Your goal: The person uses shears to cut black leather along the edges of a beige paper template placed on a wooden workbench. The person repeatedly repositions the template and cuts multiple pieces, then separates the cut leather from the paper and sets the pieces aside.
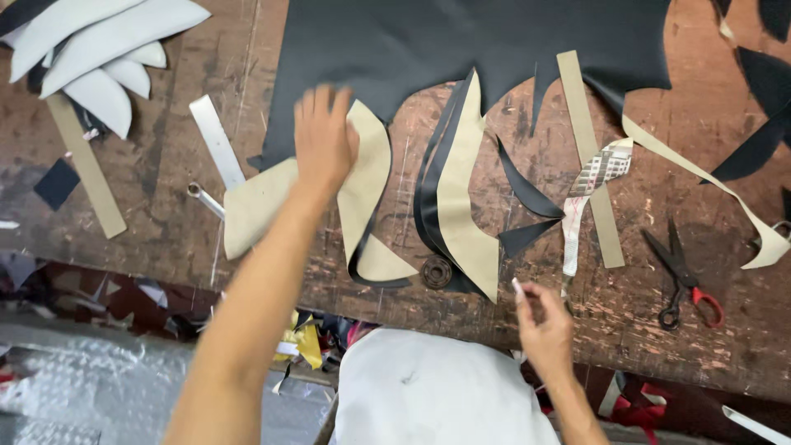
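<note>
It was a leather-cutting workshop: a scarred wooden counter (165, 206) carried a black hide (461, 41), tan patterns (461, 198), offcuts (527, 189) and scissors (680, 272).

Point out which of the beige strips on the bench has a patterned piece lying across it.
The right-hand beige strip, beside the scissors: a patterned piece crosses it. The far-left strip lies bare.

left hand (324, 136) is stretched way out, palm down, fingers flat (arm fully extended); right hand (544, 321) hangs back low, fingertips pinched.
</note>
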